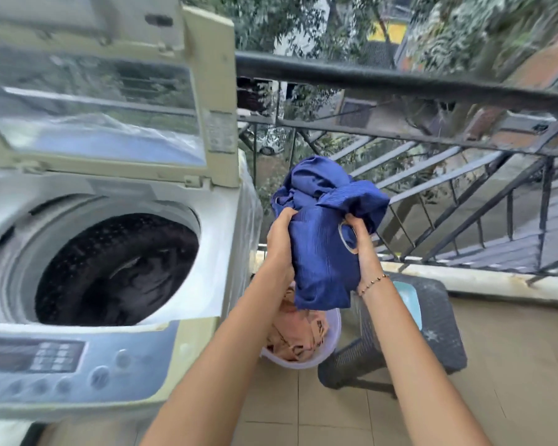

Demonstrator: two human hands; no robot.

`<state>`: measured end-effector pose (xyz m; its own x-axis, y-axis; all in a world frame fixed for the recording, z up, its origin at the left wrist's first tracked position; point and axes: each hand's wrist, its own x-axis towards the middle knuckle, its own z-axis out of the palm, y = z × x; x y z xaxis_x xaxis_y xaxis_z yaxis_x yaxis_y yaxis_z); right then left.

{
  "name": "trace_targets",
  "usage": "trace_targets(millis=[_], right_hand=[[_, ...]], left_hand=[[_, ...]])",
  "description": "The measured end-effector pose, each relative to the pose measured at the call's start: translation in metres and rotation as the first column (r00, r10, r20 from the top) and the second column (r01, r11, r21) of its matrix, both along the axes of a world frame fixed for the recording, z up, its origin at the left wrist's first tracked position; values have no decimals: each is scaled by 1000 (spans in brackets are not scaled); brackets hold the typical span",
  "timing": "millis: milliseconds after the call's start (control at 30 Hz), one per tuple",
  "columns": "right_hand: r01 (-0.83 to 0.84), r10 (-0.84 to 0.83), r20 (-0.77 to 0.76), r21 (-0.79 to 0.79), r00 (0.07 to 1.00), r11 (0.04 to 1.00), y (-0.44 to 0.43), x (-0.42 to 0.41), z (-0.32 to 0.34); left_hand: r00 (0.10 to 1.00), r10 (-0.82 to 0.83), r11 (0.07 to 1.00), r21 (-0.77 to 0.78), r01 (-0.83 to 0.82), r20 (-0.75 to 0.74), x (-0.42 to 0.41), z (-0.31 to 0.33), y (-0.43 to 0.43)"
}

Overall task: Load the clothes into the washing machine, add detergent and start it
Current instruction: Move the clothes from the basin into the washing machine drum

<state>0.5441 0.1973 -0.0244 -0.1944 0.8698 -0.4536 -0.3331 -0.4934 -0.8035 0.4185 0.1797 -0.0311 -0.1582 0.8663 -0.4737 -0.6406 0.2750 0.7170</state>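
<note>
A top-loading washing machine (207,252) stands at the left with its lid (110,101) raised. Dark clothes lie in its drum (116,272). To the machine's right I hold a bunched blue garment (322,226) in the air with both hands. My left hand (281,233) grips its left side and my right hand (363,239) grips its right side. Below the garment a pale laundry basket (331,349) sits on the floor with peach-coloured clothes (297,333) in it. The control panel (45,362) runs along the machine's near edge.
A dark woven stool (438,333) stands right of the basket with a light blue item (408,300) on it. A black metal railing (432,88) bounds the balcony behind. Beige floor tiles (512,397) spread to the right.
</note>
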Motion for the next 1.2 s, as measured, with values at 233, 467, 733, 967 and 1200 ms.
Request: trace_targets(millis=[233,467,733,967,1200], right_hand=[[-56,60,-23,133,998,990,-23,-93,65],[-82,94,-118,103,989,991,-58,-242,70],[-6,3,57,42,998,999,-91,-371,42],[76,-62,473,-12,879,997,-67,-405,-61],[150,-23,450,-249,893,957,-102,-417,-41]], left_hand=[[995,102,989,108,-102,7,-92,57,-38],[989,150,987,55,-150,-3,-240,66,-82],[993,84,996,23,-83,-85,-379,57,-110],[999,-32,984,-175,26,-32,-432,22,-113],[926,-59,886,-446,-124,-373,-468,-112,-78]])
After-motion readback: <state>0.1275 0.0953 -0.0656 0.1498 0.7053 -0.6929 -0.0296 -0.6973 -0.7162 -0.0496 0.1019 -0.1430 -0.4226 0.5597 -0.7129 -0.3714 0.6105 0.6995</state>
